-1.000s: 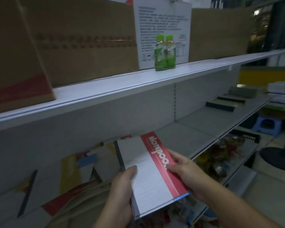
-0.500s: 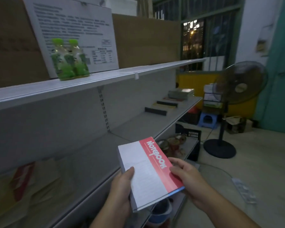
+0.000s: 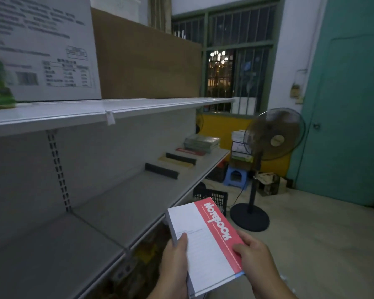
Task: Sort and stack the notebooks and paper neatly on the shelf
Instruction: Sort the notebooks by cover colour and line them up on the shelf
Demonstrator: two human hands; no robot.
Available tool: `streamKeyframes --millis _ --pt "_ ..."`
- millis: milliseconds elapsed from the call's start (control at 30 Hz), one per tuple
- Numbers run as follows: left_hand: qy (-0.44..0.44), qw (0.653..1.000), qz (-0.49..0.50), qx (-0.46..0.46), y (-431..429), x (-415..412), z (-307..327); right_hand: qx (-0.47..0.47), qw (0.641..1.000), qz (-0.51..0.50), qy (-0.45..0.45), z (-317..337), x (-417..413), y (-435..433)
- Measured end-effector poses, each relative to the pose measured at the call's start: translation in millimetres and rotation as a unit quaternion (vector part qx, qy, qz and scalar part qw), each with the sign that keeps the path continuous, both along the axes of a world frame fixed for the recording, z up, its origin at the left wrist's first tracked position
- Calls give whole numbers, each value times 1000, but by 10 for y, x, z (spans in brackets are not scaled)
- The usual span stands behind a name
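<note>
The view had swung right over the last second: the loose coloured papers on the shelf's left part were gone from sight, and the far end of the middle shelf point(image 3: 121, 203) now showed, with a low pile of books point(image 3: 202, 143) and two black dividers point(image 3: 161, 170) lying on it. The red-and-white notebook point(image 3: 205, 244) was held as before. The left hand point(image 3: 175, 262) was clamped on its left edge with the thumb on the white cover. The right hand point(image 3: 255, 257) pinched the red strip, thumb on top and fingers beneath. The notebook was carried in the air, just out from the shelf's front edge, touching nothing but the hands. It looked thick, though whether it was one book or several could not be told. I judged this a carry toward the sorted pile at the far end, which was well apart from the hands, so the placing had not yet begun. A standing fan point(image 3: 272, 134) stood on the floor beyond
</note>
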State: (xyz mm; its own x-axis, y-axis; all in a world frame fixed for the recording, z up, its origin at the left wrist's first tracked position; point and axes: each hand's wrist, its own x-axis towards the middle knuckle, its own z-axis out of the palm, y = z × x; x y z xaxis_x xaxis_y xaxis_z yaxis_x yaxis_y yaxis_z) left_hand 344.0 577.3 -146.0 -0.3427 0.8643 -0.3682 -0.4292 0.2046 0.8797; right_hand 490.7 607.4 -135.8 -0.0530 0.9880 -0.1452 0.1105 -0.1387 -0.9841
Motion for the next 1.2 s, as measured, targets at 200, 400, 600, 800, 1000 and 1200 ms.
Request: streamKeyframes --millis 200,400,600,800,1000,1200 --pt "-19 999 24 -16 1187 -205 47 -1 999 -4 -40 90 -194 1092" --pt "83 994 60 48 1898 -333 164 6 998 -21 -66 30 -353 2010" --pt "146 983 114 5 2585 -555 -9 6 999 30 -27 -66 -603 2728" --pt "127 986 90 -58 3249 -882 -57 35 992 119 -30 -8 -865 3722" --pt "151 972 173 -49 3863 -1041 44 108 954 237 -152 -72 -1136 4801" --pt "205 944 255 -40 4180 -1155 6 225 896 293 -247 -138 -1497 5272"
